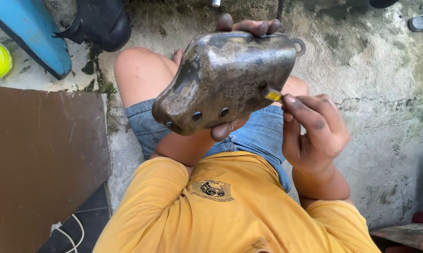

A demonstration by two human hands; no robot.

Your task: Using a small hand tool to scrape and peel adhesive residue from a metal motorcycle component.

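Above the denim-shorts lap [263, 136], left hand [242, 28] grip clasped around worn metal cover [223, 79], right hand [314, 131] grip pinching small yellow-tipped tool [272, 94] against its edge

Dull, tarnished metal on the cover [223, 79], scuffed with a faint sheen. Rough, stained concrete floor [375, 93]. Soft yellow cotton shirt [230, 215], faded denim shorts [258, 136], matt brown board [38, 159].

Yellow short-sleeved T-shirt [230, 211], small dark emblem on the chest; blue denim shorts [253, 138], frayed hems; bare knees.
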